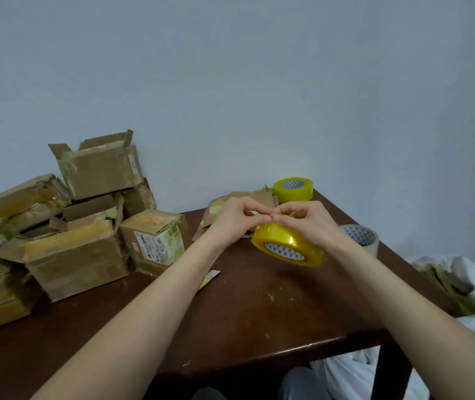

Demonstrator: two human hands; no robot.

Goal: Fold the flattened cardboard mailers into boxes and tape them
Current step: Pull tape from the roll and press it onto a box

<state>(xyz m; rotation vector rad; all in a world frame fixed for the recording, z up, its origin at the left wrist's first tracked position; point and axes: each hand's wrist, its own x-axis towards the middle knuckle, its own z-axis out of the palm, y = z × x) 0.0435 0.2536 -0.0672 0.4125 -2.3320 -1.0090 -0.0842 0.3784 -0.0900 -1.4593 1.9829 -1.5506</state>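
Dark table (pixel 259 301) against a bare wall (pixel 259 82). My left hand (pixel 232 219) and right hand (pixel 307 223) meet above it, both pinching the top of a tape roll (pixel 286 245) held clear of the wood; its loose end I can't make out. Flat cardboard (pixel 262 197) at 12 o'clock is half hidden behind them. Piled boxes (pixel 77 255) crowd 9 o'clock, cut off; open wood at 6, table edge at 4.

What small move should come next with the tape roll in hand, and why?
Probably lift the tape's loose end free of the yellow tape roll. The left hand and right hand both pinch at its top edge, the roll is held above the table, and no strip shows pulled out yet. Flattened mailers lie behind.
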